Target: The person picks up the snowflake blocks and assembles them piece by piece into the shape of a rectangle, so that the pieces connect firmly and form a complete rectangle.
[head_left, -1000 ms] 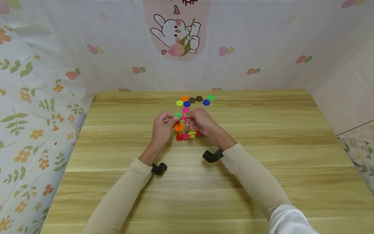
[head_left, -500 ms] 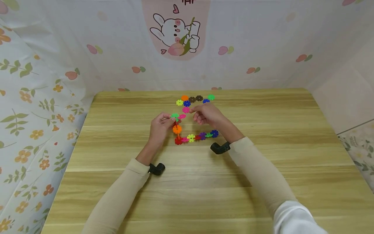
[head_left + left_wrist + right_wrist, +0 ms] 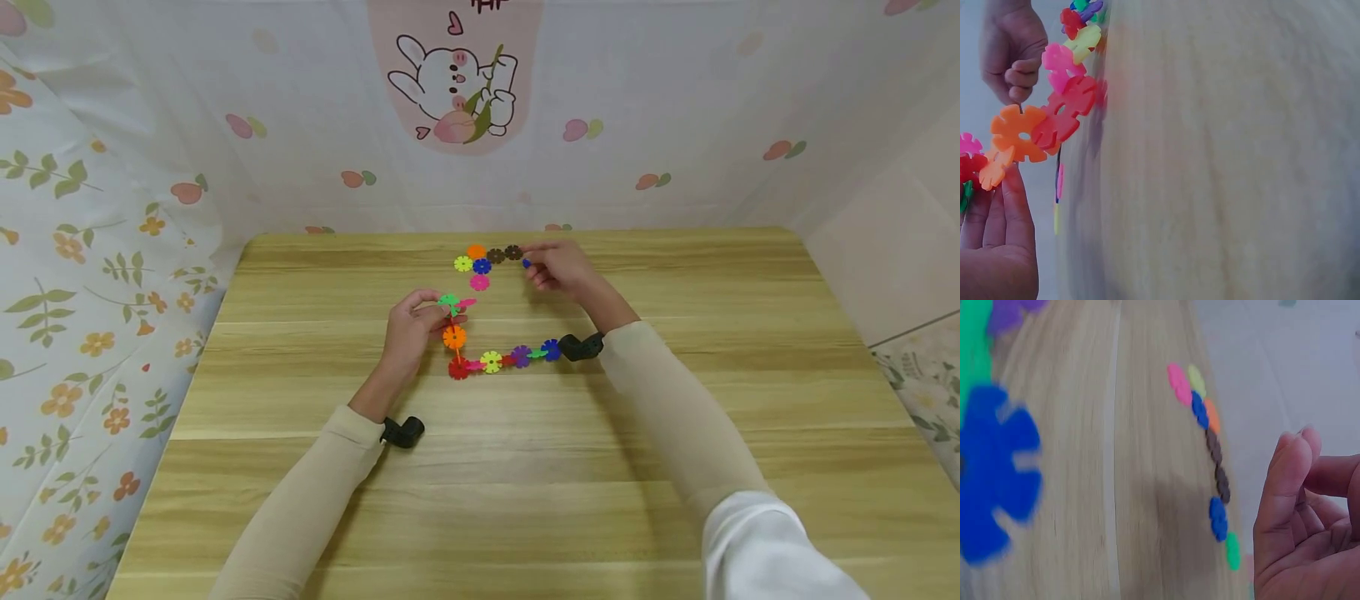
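Observation:
My left hand (image 3: 407,337) pinches a green notched flower disc (image 3: 448,301) at one end of a chain of linked plastic discs. From there the chain runs through an orange disc (image 3: 453,337) to a red disc (image 3: 459,368), then bends right to a blue disc (image 3: 551,349). A pink disc (image 3: 468,303) juts out beside the green one. My right hand (image 3: 567,271) reaches over the back of the table, fingers loosely bent. Its fingers partly cover a loose blue disc (image 3: 527,263). The right wrist view shows this blue disc (image 3: 1218,519) and a green disc (image 3: 1232,551) lying below the hand.
Other loose discs lie near the table's back edge: yellow (image 3: 463,263), orange (image 3: 476,251), blue (image 3: 482,267), pink (image 3: 480,282) and two brown discs (image 3: 496,257). Behind them hangs a printed cloth (image 3: 300,125). Each wrist carries a black camera mount (image 3: 402,432).
My right hand has left the pink disc by my left hand and moved right and back to the loose discs. My left hand keeps its hold on the chain.

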The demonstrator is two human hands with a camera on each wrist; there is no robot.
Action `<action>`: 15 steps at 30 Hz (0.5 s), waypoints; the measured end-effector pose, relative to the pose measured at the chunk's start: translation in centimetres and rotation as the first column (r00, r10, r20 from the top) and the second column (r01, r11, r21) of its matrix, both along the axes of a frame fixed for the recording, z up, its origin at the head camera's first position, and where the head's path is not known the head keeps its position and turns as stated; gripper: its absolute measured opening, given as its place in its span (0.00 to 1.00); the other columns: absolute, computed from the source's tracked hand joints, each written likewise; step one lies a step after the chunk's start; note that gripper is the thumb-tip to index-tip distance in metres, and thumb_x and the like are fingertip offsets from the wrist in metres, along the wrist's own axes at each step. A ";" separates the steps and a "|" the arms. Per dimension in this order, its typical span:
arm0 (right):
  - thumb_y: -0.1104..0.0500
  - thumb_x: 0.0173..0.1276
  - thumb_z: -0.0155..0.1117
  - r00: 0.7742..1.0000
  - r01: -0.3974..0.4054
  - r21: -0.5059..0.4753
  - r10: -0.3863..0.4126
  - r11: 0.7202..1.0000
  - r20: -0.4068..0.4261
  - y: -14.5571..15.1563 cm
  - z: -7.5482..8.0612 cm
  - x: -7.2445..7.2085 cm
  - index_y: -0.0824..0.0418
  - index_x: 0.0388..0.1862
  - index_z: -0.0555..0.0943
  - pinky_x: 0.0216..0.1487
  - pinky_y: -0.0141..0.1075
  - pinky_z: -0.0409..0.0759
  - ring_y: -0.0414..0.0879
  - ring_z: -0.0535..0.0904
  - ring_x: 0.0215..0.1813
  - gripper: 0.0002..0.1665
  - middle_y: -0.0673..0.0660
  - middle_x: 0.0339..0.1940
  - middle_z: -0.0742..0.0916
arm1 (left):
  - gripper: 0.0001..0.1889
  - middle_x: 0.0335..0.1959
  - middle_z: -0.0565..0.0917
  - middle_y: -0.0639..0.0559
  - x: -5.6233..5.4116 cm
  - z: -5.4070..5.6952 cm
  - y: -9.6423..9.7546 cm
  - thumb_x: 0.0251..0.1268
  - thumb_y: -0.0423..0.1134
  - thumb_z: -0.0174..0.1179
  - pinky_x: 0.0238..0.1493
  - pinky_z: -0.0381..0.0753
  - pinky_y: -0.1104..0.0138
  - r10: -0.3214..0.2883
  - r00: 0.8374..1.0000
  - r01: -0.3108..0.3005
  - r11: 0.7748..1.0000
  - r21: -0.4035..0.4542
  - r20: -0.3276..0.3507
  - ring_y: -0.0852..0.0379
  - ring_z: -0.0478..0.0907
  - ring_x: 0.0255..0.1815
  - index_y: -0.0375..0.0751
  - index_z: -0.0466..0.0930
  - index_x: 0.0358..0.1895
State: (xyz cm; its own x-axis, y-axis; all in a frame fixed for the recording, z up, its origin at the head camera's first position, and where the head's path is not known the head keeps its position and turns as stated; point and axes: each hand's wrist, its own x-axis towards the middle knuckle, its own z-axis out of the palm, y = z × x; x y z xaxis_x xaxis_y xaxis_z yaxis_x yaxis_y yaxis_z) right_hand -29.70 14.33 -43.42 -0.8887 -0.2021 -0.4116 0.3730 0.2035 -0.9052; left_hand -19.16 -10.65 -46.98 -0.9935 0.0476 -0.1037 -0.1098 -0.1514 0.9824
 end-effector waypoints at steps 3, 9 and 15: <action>0.59 0.77 0.51 1.000 0.003 0.035 -0.003 0.999 0.002 0.5 -0.4 -0.6 0.61 0.69 0.72 0.20 0.31 0.78 0.40 0.75 0.14 0.23 0.51 0.18 0.81 | 0.06 0.43 0.86 0.33 -0.1 0.0 0.0 0.71 0.31 0.54 0.46 0.85 0.60 -0.002 1.000 0.002 1.000 -0.001 -0.001 0.46 0.87 0.42 0.33 0.74 0.47; 0.60 0.77 0.51 0.999 0.003 0.105 -0.006 0.994 0.031 1.0 -1.4 -1.6 0.57 0.69 0.72 0.18 0.32 0.77 0.40 0.74 0.14 0.23 0.53 0.18 0.81 | 0.06 0.38 0.88 0.42 -0.1 0.2 0.0 0.70 0.30 0.54 0.47 0.85 0.63 -0.016 1.000 0.016 1.000 0.006 -0.006 0.50 0.87 0.40 0.34 0.74 0.46; 0.61 0.77 0.51 1.000 -0.020 0.148 0.017 0.989 0.020 1.3 -2.5 -2.2 0.56 0.70 0.70 0.19 0.32 0.79 0.40 0.75 0.14 0.24 0.53 0.17 0.81 | 0.07 0.39 0.88 0.41 0.1 0.5 0.0 0.70 0.31 0.54 0.47 0.85 0.63 -0.048 0.999 0.048 0.999 -0.008 -0.016 0.48 0.87 0.42 0.34 0.75 0.47</action>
